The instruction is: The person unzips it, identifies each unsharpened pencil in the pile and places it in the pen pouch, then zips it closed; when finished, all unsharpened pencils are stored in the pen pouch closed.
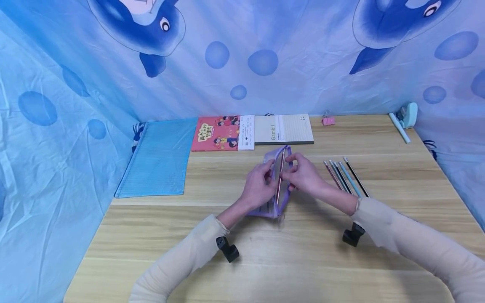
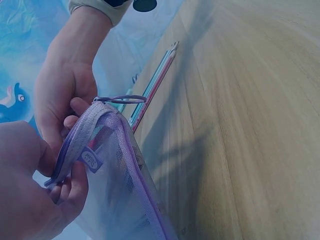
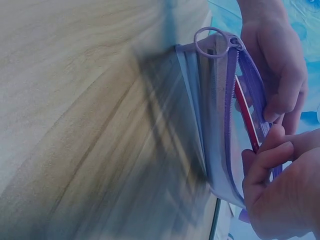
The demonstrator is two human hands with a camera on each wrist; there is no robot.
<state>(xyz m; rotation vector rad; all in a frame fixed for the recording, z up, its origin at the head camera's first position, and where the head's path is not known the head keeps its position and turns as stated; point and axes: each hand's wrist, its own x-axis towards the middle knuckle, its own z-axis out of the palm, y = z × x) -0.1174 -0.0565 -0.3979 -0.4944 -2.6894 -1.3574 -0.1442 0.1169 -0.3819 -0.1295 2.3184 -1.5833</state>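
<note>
A purple mesh zip pencil case (image 1: 277,210) stands partly unzipped above the wooden table. My left hand (image 1: 261,183) grips one edge of its opening, fingertips at the zip in the left wrist view. Across from it, my right hand (image 1: 303,174) pinches the other edge, its thumb inside the mouth. A dark red pencil (image 1: 281,179) lies lengthwise in the opening; in the right wrist view the red pencil (image 3: 246,112) runs down to my right fingertips. Whether those fingertips also touch the pencil I cannot tell. A zip ring (image 3: 212,42) hangs at one end.
Several pencils (image 1: 346,179) lie to the right of my hands. Behind stand a pink book (image 1: 216,130) and a Gambit notepad (image 1: 282,129). A blue mesh pouch (image 1: 155,160) lies at left, a pink clip (image 1: 328,121) and a light blue object (image 1: 409,115) at the back.
</note>
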